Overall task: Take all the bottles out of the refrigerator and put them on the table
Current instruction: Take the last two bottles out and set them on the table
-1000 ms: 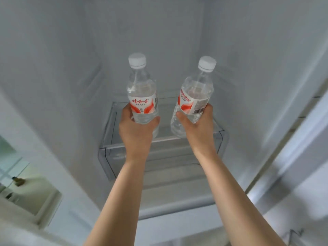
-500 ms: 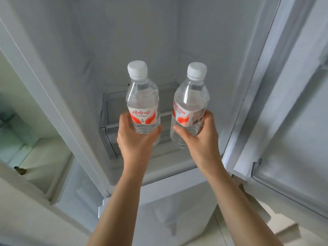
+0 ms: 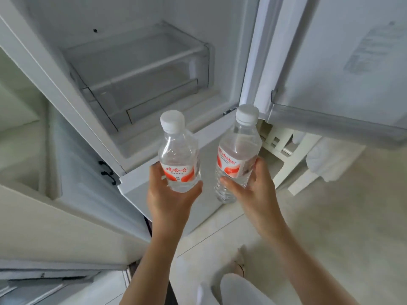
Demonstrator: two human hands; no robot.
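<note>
Clear plastic, white caps and red-and-white labels mark the two water bottles, both held upright in front of the open refrigerator point(image 3: 136, 69), out past its front edge and over the pale floor point(image 3: 330, 216). The left hand point(image 3: 169, 199) grasps the left bottle point(image 3: 179, 155) from below and behind, fingers and thumb curled round its lower half so that the base is hidden in the palm; the label with red characters faces the camera. The right hand point(image 3: 255, 190) grasps the right bottle point(image 3: 237, 150) at its label, thumb laid across the front and fingers wrapped round the far side, with the ribbed bottom of the bottle showing below the thumb. Both bottles look filled with clear liquid nearly to the neck, and they stand near each other without touching.

Behind them the refrigerator compartment is white inside. A transparent drawer point(image 3: 141, 84) sits at the bottom of it, pushed in, and nothing can be seen through its walls. The refrigerator door point(image 3: 341, 73) stands swung out to the right, its lower edge above the right bottle's cap. At the left edge of the compartment a second door panel point(image 3: 83, 172) is angled outward. A white rack point(image 3: 286, 155) stands on the floor under the right door.
</note>
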